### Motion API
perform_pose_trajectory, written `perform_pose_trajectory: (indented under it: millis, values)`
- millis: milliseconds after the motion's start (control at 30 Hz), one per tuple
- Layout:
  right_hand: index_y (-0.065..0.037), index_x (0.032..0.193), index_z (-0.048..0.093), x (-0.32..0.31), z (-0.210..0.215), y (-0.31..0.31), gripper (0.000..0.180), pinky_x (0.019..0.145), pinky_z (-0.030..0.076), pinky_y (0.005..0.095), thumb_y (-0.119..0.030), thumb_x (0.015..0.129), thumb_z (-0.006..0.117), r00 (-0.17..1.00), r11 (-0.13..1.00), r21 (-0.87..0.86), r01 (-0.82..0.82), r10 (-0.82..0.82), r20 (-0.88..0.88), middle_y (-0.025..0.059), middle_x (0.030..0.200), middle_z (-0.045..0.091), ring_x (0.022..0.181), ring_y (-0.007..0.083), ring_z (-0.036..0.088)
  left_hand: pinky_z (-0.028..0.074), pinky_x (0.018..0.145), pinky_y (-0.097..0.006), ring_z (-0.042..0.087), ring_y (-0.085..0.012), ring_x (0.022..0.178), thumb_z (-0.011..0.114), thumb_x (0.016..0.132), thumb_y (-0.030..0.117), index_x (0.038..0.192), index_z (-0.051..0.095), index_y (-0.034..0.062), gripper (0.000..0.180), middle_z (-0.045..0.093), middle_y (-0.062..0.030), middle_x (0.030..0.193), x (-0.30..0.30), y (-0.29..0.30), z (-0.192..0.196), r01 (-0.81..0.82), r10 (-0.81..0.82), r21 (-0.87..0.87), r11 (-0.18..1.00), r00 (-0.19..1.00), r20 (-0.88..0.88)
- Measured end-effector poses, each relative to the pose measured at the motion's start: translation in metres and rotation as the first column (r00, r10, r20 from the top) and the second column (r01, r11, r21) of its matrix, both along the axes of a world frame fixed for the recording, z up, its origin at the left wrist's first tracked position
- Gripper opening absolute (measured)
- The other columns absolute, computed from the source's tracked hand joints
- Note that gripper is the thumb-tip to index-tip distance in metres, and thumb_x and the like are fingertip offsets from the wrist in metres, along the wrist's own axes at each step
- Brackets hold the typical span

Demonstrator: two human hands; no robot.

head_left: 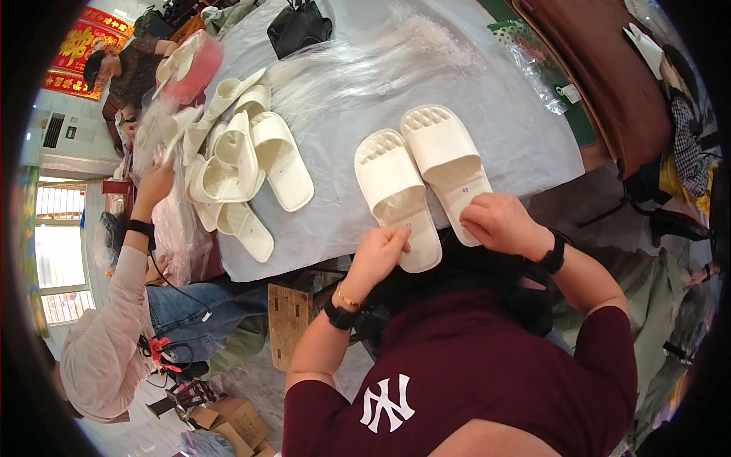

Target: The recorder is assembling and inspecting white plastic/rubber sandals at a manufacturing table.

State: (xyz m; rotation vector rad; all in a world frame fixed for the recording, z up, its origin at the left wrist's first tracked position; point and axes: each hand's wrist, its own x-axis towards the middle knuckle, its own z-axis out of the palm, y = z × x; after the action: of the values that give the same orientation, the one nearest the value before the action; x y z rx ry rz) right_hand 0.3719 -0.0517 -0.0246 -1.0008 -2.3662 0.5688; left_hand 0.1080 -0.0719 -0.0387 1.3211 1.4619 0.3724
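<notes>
Two cream slide slippers lie side by side at the table's near edge, soles down, toes pointing away from me. My left hand is closed, thumb and fingers pinching the heel edge of the left slipper. On the right slipper, my right hand has its bent fingers closed at the outer heel edge; the fingertips are partly hidden. A heap of similar slippers lies to the left, some overlapping and tipped on their sides.
Clear plastic bags spread across the far side of the white-covered table. A black bag stands at the back. At left, a co-worker's hand is by slippers and plastic film. A brown covered object borders the right.
</notes>
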Motion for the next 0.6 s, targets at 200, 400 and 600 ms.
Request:
perform_pose_trajectory:
  millis: [200,400,600]
  values:
    - [-0.010,0.089,0.063,-0.020,-0.018,0.040,0.010,0.058,0.049,0.0397,-0.009,0.079,0.063,0.970,0.964,0.134,0.229,-0.214,-0.115,0.0076,0.074,0.059,0.069,0.0288,0.060,0.042,0.049,-0.028,0.054,-0.0128,0.048,0.055,0.094,0.037,0.069,0.064,-0.0034,0.049,0.057,-0.0063,0.053,-0.001,0.020,0.005,-0.192,0.193,0.205,0.960,0.981,0.017]
    - [-0.009,0.099,0.064,-0.012,-0.013,0.035,0.019,0.059,0.049,0.0376,-0.005,0.081,0.062,0.966,0.970,0.096,0.223,-0.207,-0.156,0.0100,0.085,0.063,0.072,0.0278,0.062,0.039,0.045,-0.027,0.050,-0.0088,0.048,0.055,0.094,0.036,0.075,0.066,-0.0024,0.044,0.056,-0.0034,0.054,-0.041,0.032,-0.019,-0.416,0.404,0.334,0.846,0.908,0.107]
    - [-0.005,0.098,0.064,-0.001,-0.006,0.050,0.015,0.059,0.050,0.0350,-0.008,0.084,0.059,0.791,0.843,-0.147,0.518,-0.537,-0.292,0.0124,0.078,0.065,0.063,0.0271,0.063,0.038,0.041,-0.024,0.050,-0.0082,0.045,0.058,0.091,0.037,0.079,0.066,-0.0019,0.041,0.058,-0.0041,0.057,-0.057,0.074,-0.016,-0.456,0.452,0.221,0.862,0.889,0.071]
